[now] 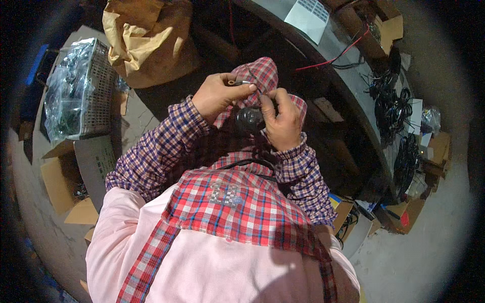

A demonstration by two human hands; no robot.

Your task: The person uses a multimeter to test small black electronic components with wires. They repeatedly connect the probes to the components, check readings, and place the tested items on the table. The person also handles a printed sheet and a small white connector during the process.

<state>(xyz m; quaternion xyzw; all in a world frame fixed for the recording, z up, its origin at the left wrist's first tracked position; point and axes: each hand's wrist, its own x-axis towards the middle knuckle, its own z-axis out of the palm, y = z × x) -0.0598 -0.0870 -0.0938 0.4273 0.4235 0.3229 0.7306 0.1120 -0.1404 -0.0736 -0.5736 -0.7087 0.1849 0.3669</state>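
Note:
My left hand (220, 96) is closed, thumb against fingers, on a thin black cable. From its grip shows a small brass-coloured, ring-like end (231, 82), with a short whitish piece beside it. Just to the right, my right hand (283, 121) pinches with thumb and forefinger, apparently on the same cable; the exact spot is too small to make out. Below both hands a dark coiled bundle (248, 120), seemingly black cable, rests in my lap on the red checked apron (242, 202). Checked sleeves cover both forearms.
At the upper left stand a big brown paper sack (146, 45) and a pale crate (96, 96) with clear plastic. An open cardboard box (63, 182) sits below them. Along the curved table edge at right lie black cable bundles (391, 108), a red wire (338, 58) and a white box (308, 20).

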